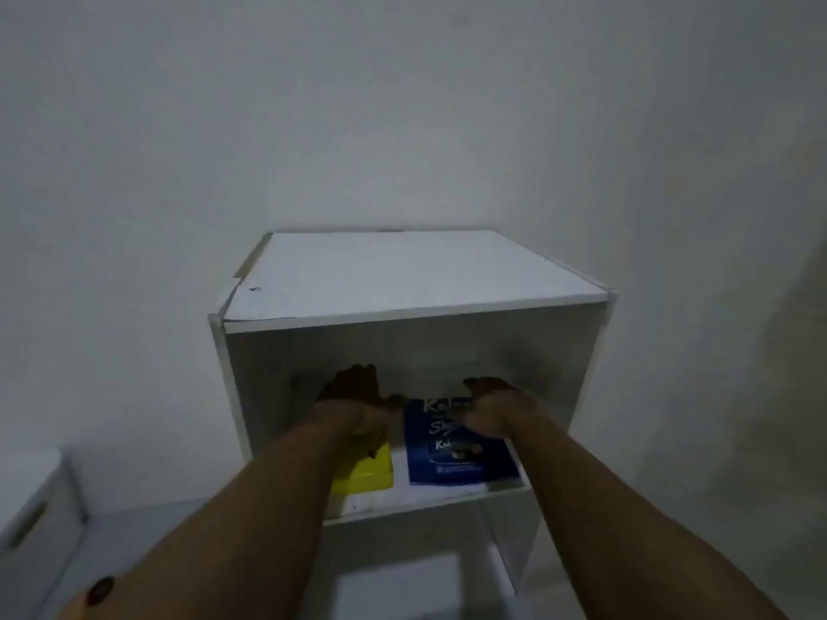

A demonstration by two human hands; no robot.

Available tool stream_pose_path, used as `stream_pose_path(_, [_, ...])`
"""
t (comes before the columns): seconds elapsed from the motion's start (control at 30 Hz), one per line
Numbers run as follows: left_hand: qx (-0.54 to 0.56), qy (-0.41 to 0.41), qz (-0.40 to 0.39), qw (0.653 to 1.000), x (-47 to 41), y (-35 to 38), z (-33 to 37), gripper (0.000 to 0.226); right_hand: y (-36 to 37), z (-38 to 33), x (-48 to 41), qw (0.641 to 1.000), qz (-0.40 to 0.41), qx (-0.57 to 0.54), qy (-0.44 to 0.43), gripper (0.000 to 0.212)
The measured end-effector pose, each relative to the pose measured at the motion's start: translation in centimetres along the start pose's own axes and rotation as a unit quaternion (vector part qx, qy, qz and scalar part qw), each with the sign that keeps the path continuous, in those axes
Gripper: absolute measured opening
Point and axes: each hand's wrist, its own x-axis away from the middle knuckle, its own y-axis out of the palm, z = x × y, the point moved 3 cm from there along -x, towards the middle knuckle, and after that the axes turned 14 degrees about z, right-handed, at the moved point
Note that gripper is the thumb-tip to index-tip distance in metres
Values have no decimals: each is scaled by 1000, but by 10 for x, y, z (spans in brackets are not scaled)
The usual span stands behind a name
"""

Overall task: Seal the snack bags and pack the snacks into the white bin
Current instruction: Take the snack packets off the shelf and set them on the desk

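Both my arms reach into the upper compartment of a white shelf unit [416, 279]. A blue snack bag [461, 463] with white lettering lies flat on the shelf board, to the right. A yellow pack [367, 476] lies to its left, partly under my left wrist. My left hand [351, 393] stretches past the yellow pack toward the back, fingers extended. My right hand [490, 407] hovers over the top end of the blue bag with its fingers curved; the blur hides whether it holds the bag. The white bin [31, 507] with a slot handle stands at the lower left.
The shelf unit stands against a plain pale wall. Below the shelf board is a second open compartment [402, 575]. The compartment's back is dim, and a faint pale shape there is too blurred to name. A grey floor or surface runs between bin and shelf.
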Motion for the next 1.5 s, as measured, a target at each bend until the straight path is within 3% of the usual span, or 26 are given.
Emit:
stream_pose_path(0.17, [-27,-76,-26,996,-10,23,-27,83,19,8,-28,997,-72,16,12,90])
stream_pose_path(0.33, [0,-153,-54,987,-21,44,-51,90,45,11,-49,995,-95,15,-2,81])
stream_pose_path(0.53, [15,-170,-74,983,-38,51,-60,87,40,16,-65,996,-79,29,-8,111])
stream_pose_path(0.7, [77,-196,-44,977,-42,48,-62,106,44,18,-73,995,-95,25,6,118])
stream_pose_path(0.77, [100,-201,-23,974,-44,47,-62,109,45,19,-77,995,-98,-6,13,110])
stream_pose_path(0.83, [102,-194,-2,976,-44,42,-62,106,43,19,-81,996,-92,-12,1,88])
stream_pose_path(0.9, [105,-180,22,978,-44,37,-62,95,40,18,-82,997,-75,-22,-17,70])
stream_pose_path(1.0, [112,-164,31,980,-42,29,-59,82,34,19,-81,997,-53,-42,-33,59])
stream_pose_path(1.3, [185,-172,66,965,-30,3,-36,84,-6,8,-58,996,45,-40,-61,51])
stream_pose_path(1.5, [178,-120,123,969,-5,-24,-12,78,-38,4,-20,991,109,-37,-65,53])
